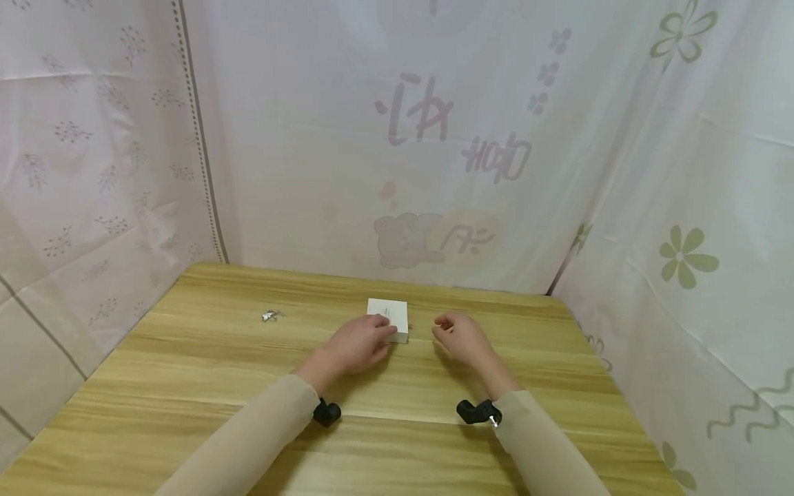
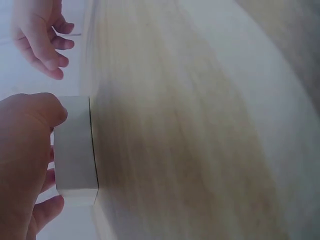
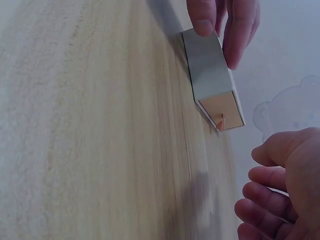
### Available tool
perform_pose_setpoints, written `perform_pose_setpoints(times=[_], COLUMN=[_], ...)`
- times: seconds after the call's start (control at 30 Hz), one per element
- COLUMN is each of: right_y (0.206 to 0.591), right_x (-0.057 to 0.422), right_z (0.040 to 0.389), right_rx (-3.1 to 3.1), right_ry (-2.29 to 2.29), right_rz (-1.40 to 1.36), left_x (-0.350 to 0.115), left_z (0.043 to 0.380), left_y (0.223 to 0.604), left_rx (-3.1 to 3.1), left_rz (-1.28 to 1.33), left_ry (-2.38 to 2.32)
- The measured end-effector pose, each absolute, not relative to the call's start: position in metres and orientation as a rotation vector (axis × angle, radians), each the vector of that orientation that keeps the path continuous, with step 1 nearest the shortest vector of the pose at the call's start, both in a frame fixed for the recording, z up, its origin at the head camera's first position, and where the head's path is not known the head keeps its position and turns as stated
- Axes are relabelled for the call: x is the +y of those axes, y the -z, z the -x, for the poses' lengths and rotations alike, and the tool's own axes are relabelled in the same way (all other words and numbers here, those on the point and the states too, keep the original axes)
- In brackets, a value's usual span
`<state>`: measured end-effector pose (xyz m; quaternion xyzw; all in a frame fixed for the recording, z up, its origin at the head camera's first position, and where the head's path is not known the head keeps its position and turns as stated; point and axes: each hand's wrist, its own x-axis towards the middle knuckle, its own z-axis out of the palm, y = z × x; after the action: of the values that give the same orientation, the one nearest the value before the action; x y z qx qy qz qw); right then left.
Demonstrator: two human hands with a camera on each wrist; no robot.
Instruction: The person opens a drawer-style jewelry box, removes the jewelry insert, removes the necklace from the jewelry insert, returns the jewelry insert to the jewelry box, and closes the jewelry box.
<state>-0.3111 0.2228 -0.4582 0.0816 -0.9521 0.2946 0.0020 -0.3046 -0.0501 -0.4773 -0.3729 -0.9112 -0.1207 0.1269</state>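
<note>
A small white drawer-style box point(image 1: 397, 311) with faint print on its lid lies toward the back of the table. My left hand point(image 1: 355, 346) holds it from the left, fingers over the top and thumb point(image 2: 55, 111) against the near side. On the box's right end, the right wrist view shows a tan drawer front point(image 3: 215, 107) with a small orange pull loop point(image 3: 223, 120). My right hand point(image 1: 464, 340) hovers just right of that end, apart from it, its fingers loosely bent and holding nothing.
A little silver item with thin strands, perhaps jewellery point(image 1: 270, 316), lies on the wooden table point(image 1: 397, 441) to the left. Patterned curtains point(image 1: 298, 151) hang behind the table and on both sides. A black wrist camera point(image 1: 327, 412) sits by each sleeve cuff.
</note>
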Motion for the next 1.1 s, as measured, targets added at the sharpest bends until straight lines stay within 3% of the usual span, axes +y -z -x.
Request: perform_pose_setpoints(times=[1.1], right_y=[0.464], right_x=[0.22], right_z=[0.311], right_rx=[-2.994], right_ry=[-0.926], right_rz=[-0.256], left_x=[-0.045], left_z=[0.346], left_y=[0.475], left_rx=[-3.034], left_rz=[0.794], left_ry=[0.273])
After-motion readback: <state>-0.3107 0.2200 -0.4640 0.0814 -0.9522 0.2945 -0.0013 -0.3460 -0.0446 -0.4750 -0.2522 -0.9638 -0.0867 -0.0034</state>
